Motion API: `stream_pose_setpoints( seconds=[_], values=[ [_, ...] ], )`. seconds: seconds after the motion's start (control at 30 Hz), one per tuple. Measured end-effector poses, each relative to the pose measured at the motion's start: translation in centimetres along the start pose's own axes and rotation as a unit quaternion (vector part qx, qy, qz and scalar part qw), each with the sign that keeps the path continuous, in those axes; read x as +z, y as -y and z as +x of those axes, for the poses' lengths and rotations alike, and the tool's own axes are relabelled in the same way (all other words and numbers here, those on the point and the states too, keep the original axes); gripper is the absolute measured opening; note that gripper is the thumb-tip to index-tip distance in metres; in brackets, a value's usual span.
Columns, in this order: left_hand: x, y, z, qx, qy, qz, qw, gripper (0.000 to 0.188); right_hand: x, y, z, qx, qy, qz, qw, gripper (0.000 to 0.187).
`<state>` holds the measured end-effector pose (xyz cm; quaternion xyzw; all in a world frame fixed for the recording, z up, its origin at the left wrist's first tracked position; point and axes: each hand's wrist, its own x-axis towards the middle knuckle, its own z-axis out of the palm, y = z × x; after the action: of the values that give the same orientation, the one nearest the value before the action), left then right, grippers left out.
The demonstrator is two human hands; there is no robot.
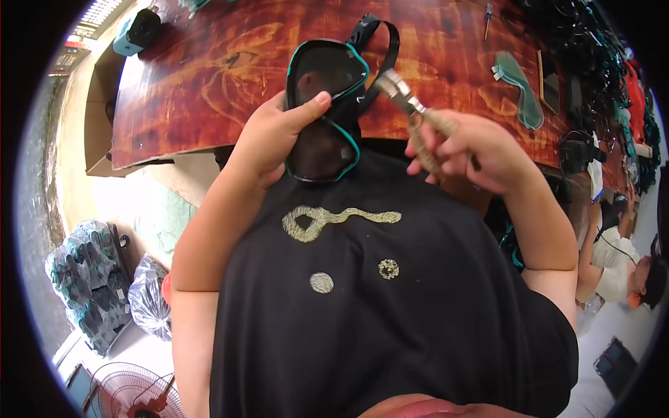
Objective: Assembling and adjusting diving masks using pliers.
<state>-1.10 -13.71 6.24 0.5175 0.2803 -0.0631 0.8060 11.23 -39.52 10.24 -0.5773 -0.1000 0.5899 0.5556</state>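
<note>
A dive mask (322, 155) with dark lenses and teal edging stands upright over the table's near edge. My left hand (272, 132) is closed on its left side, thumb lying across the middle between the lenses. The mask's black strap (396, 49) loops out at its upper right. My right hand (491, 150) is closed round the wrapped handles of a pair of pliers (401, 90). The metal jaws point up and left, beside the mask's right edge and close to the strap. From this side I cannot tell whether they touch it.
A glossy red-brown wooden table (209, 90) spans ahead. On its right lie a clear teal mask piece (519, 90), a phone (549, 80), a screwdriver (488, 21) and piled black straps. Bagged masks (90, 285) and a fan (136, 390) stand at left; a person (617, 258) sits right.
</note>
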Motion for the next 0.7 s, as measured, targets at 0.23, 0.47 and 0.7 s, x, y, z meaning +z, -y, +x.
stream_pose_setpoints(
  seconds=[0.23, 0.47, 0.7],
  values=[
    [0.8, 0.1, 0.4, 0.013, 0.007, 0.038, 0.999, 0.033, 4.1, 0.2, 1.1, 0.024, 0.002, -0.132, 0.991, 0.022],
    [0.9, 0.1, 0.2, -0.021, 0.008, 0.026, 0.999, 0.036, 4.5, 0.1, 2.1, 0.029, -0.019, -0.087, 0.996, 0.027],
    [0.4, 1.6, 0.6, 0.032, -0.017, 0.073, 0.997, 0.039, 4.6, -0.7, 1.9, 0.046, -0.111, -0.043, 0.992, 0.050]
  ],
)
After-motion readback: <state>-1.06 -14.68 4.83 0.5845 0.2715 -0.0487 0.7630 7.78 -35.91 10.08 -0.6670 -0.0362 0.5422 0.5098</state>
